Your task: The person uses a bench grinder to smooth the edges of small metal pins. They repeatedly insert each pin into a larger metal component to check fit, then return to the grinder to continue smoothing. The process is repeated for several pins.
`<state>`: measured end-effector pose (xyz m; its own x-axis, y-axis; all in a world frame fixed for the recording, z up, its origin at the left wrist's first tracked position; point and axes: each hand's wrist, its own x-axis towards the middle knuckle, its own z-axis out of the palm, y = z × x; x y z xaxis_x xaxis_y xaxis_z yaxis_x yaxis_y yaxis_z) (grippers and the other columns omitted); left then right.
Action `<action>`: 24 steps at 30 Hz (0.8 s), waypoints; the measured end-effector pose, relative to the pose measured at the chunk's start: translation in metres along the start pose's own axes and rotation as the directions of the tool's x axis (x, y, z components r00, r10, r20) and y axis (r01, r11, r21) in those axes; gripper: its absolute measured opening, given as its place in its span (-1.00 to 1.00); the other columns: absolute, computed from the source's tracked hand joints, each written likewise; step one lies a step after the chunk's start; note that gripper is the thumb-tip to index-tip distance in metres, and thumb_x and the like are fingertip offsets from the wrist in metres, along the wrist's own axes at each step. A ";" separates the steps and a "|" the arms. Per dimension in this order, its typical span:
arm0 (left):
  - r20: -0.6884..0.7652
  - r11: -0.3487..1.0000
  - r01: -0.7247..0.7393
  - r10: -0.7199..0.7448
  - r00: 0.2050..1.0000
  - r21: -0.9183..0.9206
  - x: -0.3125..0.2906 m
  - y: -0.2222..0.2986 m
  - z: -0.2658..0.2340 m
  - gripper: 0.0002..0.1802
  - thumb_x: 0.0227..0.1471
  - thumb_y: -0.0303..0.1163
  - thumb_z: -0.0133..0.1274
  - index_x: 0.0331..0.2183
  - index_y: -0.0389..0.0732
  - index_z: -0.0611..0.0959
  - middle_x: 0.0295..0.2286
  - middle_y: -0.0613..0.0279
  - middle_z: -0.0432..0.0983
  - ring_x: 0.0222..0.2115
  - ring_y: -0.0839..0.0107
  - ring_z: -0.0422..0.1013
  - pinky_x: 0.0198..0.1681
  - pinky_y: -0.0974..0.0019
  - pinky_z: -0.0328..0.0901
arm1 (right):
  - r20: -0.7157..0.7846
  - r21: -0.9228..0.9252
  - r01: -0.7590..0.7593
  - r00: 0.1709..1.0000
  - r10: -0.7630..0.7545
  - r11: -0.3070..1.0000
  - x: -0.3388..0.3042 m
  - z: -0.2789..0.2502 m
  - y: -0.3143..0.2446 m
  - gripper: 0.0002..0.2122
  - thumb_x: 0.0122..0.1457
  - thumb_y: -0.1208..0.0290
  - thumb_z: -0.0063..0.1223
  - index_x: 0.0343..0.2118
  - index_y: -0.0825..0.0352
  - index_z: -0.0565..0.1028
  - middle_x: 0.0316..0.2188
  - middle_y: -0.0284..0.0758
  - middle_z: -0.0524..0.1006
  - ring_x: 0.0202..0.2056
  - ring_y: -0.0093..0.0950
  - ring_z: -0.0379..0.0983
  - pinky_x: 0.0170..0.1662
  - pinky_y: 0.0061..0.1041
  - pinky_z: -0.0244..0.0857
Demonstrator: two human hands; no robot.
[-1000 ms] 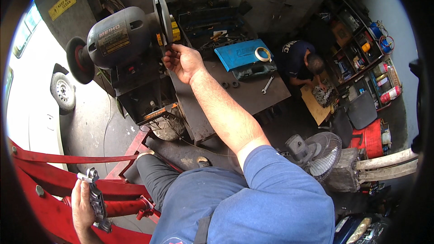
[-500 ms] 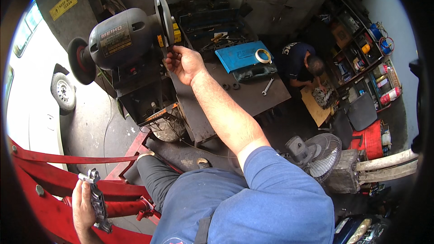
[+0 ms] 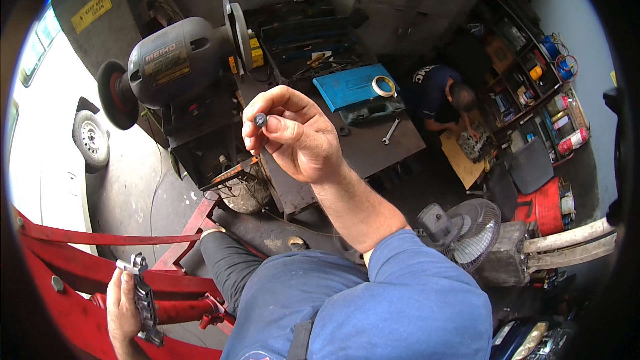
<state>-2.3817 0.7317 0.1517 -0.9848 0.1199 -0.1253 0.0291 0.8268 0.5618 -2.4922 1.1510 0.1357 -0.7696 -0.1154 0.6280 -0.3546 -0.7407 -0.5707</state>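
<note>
At frame centre the right hand (image 3: 293,137) pinches a small dark bolt (image 3: 260,120) between thumb and fingers, below the grinder (image 3: 175,61). At lower left the left hand (image 3: 123,307) grips a metal bracket (image 3: 143,297) beside the red frame (image 3: 73,273).

We see a small dark metal bolt (image 3: 260,120) with a dull, slightly greasy sheen pinched in the fingers (image 3: 267,103) of the right hand (image 3: 293,137). The left hand (image 3: 122,307) grips a bare grey metal bracket (image 3: 143,300), matt and scuffed. Behind it runs a red painted steel frame (image 3: 80,273), glossy but chipped. The grey bench grinder (image 3: 177,60) has a smooth painted metal body and a rough abrasive wheel (image 3: 235,25). The dark steel surface (image 3: 360,153) looks worn and stained. On it lies a smooth blue plastic case (image 3: 347,87). Our blue cloth sleeve (image 3: 413,293) looks soft and matt.
</note>
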 end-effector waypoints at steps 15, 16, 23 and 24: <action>0.128 0.903 0.330 -0.306 0.943 -0.277 0.001 0.005 0.001 -0.41 0.29 -0.04 -0.21 0.03 -0.41 0.43 -0.07 -0.09 0.40 -0.03 0.15 0.34 0.07 0.23 0.17 | -0.718 0.091 -0.425 0.599 0.355 0.900 0.023 -0.077 0.050 -0.85 0.25 0.36 -0.01 -0.29 0.33 0.50 -0.45 -0.38 0.48 -0.42 -0.53 0.48 -0.37 -0.54 0.40; 0.105 0.923 0.305 -0.287 0.952 -0.234 0.001 0.006 0.001 -0.41 0.29 -0.04 -0.21 0.03 -0.41 0.43 -0.06 -0.09 0.40 -0.02 0.15 0.34 0.08 0.23 0.17 | -0.703 0.117 -0.414 0.608 0.369 0.903 0.026 -0.081 0.055 -0.87 0.22 0.36 0.01 -0.31 0.31 0.49 -0.46 -0.38 0.49 -0.44 -0.53 0.47 -0.38 -0.54 0.38; 0.055 0.984 0.172 -0.170 0.984 -0.039 -0.001 0.005 -0.001 -0.41 0.29 -0.04 -0.21 0.03 -0.41 0.43 -0.07 -0.10 0.40 -0.02 0.15 0.34 0.08 0.23 0.17 | -0.697 0.203 -0.381 0.591 0.407 0.902 0.034 -0.093 0.066 -0.86 0.21 0.33 0.04 -0.36 0.30 0.49 -0.49 -0.40 0.45 -0.44 -0.53 0.46 -0.39 -0.51 0.38; 0.057 0.991 0.131 -0.130 0.990 -0.018 -0.001 0.003 0.000 -0.41 0.29 -0.04 -0.21 0.03 -0.41 0.43 -0.07 -0.10 0.41 -0.03 0.15 0.34 0.08 0.23 0.17 | -0.697 0.183 -0.381 0.599 0.393 0.906 0.035 -0.094 0.065 -0.86 0.21 0.33 0.05 -0.36 0.30 0.49 -0.49 -0.41 0.44 -0.44 -0.53 0.46 -0.40 -0.51 0.38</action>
<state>-2.3807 0.7339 0.1538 -0.9688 0.0427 -0.2442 -0.1035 0.8256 0.5547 -2.5917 1.1604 0.0707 -0.9709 0.1015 -0.2168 0.0690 -0.7488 -0.6592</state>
